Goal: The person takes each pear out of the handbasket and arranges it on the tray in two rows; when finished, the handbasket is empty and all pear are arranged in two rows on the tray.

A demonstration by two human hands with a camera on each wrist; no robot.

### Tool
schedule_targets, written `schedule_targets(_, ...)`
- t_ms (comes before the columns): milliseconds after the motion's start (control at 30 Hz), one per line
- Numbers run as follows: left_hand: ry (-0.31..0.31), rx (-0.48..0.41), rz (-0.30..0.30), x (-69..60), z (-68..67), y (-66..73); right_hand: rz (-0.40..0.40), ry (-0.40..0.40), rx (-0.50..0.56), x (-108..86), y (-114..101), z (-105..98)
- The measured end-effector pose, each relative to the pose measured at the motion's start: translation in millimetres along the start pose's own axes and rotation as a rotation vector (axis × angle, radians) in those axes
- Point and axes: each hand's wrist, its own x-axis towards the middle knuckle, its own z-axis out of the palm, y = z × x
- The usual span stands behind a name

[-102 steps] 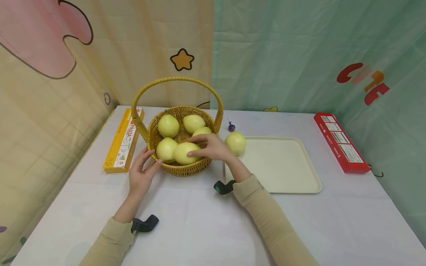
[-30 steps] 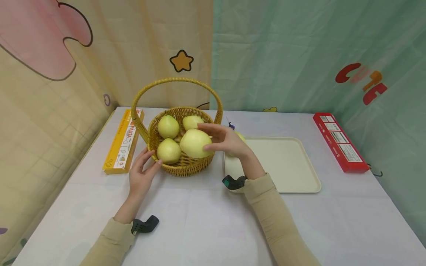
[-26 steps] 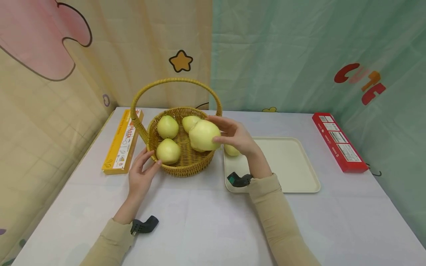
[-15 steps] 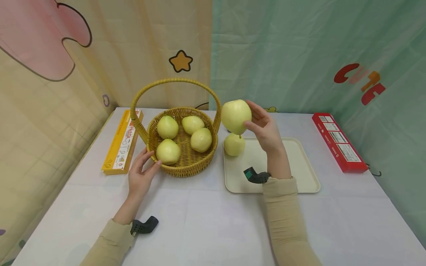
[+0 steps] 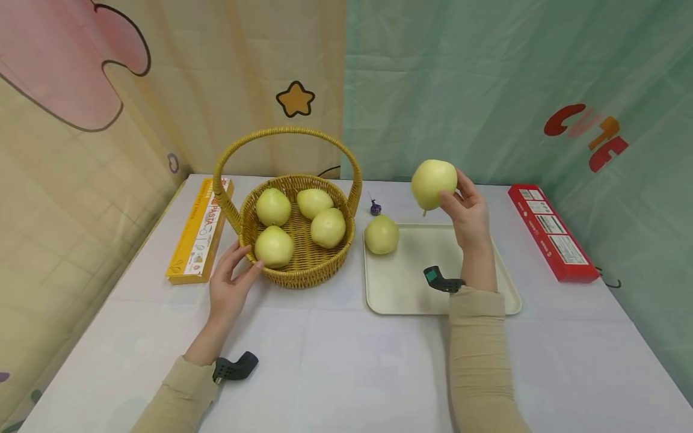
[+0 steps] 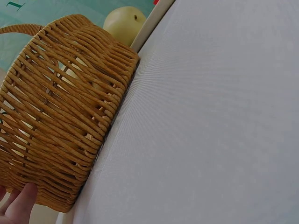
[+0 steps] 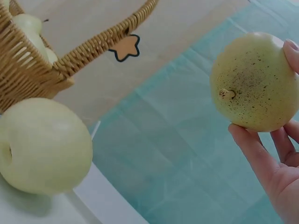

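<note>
Curtain [image 5: 460,90], fabric: cream on the left, green on the right, printed with a star and coloured letters; hangs behind the counter.
Counter [image 5: 346,361]: covered in white cloth.
Basket [image 5: 303,278], woven, golden brown, with tall arched handle: upright, left of centre.
Tray [image 5: 411,282], cream, rectangular, rounded corners: flat, right of the basket and apart from it.
Red box [image 5: 553,233], long, with white label panels: at the right, well apart from the tray.
Yellow box [image 5: 200,231], marked PASTA: lies just left of the basket.
Left hand [image 5: 230,285]: thumb and fingers apart, tips touching the basket's near left side.
Right hand [image 5: 471,216]: fingers and thumb clamped on one pear.
Held pear [image 5: 433,183], pale yellow-green, speckled around the stem: raised above the tray's far edge, stem end downward.
Tray pear [image 5: 381,235]: at the tray's far left corner.
Basket pears [image 5: 328,228], four: inside the basket.
Wrist cameras [image 5: 235,365], black, two: one per wrist.
Purple item [image 5: 376,208]: behind the tray pear; too small to identify.
</note>
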Motion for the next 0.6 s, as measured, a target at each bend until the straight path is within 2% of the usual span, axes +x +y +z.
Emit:
schedule_targets(233,0.001,-0.005,-0.009,-0.3,-0.7,0.1,0.042,0.096,-0.040,1.2,9,-21)
schedule_targets(400,-0.001,0.005,0.004,-0.6,-0.7,-0.1,0.078,0.102,-0.084,0.6,15,-31)
schedule_targets(600,0.000,0.002,0.009,0.1,0.1,-1.1,0.172,0.087,-0.192,0.1,24,-43)
